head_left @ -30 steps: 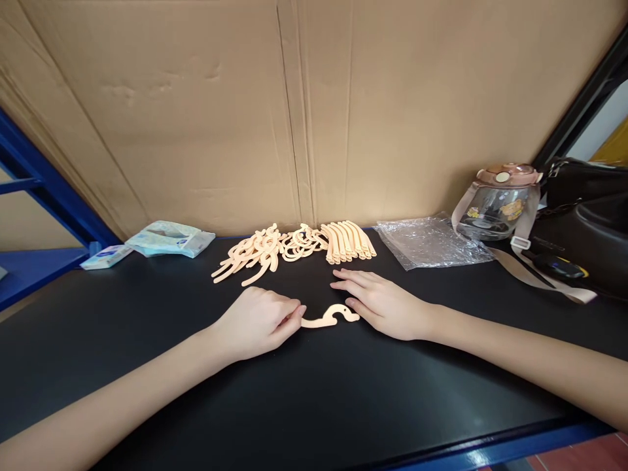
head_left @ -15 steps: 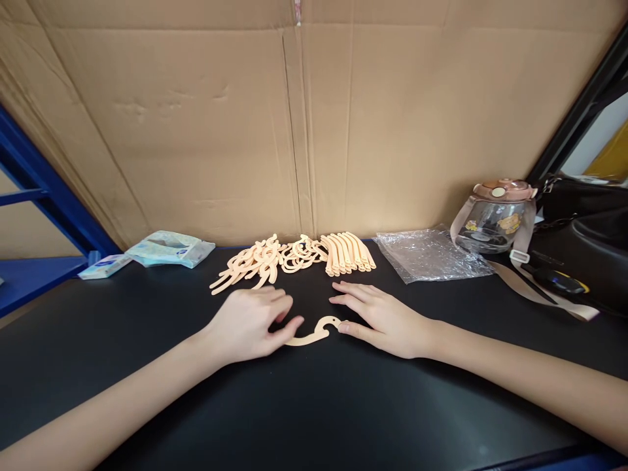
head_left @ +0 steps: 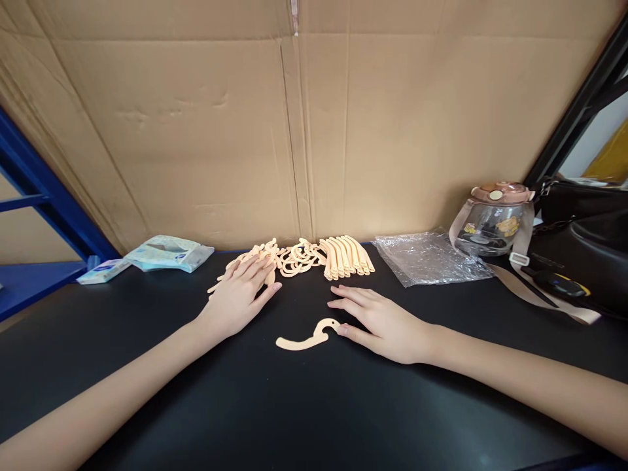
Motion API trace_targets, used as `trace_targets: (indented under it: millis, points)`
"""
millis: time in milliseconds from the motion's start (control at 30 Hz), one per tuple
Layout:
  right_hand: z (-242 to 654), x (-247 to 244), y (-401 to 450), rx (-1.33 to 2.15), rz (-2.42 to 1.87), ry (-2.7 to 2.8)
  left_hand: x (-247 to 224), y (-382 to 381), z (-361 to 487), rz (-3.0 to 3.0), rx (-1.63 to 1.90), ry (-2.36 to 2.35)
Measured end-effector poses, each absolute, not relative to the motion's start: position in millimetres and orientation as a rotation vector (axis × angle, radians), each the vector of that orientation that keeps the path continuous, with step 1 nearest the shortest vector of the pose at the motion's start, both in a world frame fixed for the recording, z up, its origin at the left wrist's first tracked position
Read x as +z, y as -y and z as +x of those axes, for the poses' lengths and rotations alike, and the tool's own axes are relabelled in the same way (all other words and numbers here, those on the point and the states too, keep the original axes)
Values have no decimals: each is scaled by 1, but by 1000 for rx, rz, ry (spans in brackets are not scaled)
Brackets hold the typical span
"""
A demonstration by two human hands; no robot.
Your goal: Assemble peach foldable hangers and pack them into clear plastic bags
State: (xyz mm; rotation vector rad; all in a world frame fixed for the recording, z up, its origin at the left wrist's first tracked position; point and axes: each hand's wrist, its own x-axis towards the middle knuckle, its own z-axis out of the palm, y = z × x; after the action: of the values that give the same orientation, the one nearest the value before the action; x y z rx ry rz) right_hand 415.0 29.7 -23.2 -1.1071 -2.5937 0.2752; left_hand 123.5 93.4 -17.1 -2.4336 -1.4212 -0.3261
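A flat cream piece [head_left: 301, 343], a long curved arm with a hook at one end, lies on the black table in front of me. My right hand [head_left: 380, 324] rests beside it with fingers spread, the thumb tip at the hook's end. Farther off, my left hand [head_left: 240, 294] reaches over a loose pile of similar cream pieces [head_left: 262, 250], fingers stretched out and covering part of it. Curved hook-shaped pieces [head_left: 300, 258] lie in the middle. To their right, curved cream bars [head_left: 346, 256] are lined up in a neat stack.
A clear plastic bag [head_left: 432, 258] lies at the back right, near a strapped water bottle [head_left: 495, 226] and a black bag [head_left: 583, 242]. Tissue packs [head_left: 169, 253] sit at the back left. A cardboard sheet [head_left: 196, 131] stands behind the table.
My left hand has moved away from the hooked piece, back and left onto the loose pile, its fingers straightening. My right hand has stayed nearly in place.
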Motion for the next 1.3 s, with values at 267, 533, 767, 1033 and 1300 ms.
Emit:
trace_targets:
  millis: [267,533,767,1033,1300]
  points:
    - [415,-22,-30,284,-1093,2589,-18,-94,123,-2407,-368,1409]
    - [415,-22,-30,279,-1111,2601,-19,-93,123,-2396,-400,1426]
    - [414,-22,-29,265,-1113,2593,-19,-94,122,-2420,-402,1391]
    - [414,-22,-30,277,-1102,2587,-21,-96,122,-2409,-453,1354]
    - [413,-21,-30,296,-1124,2601,-14,-87,128,-2321,-652,1349]
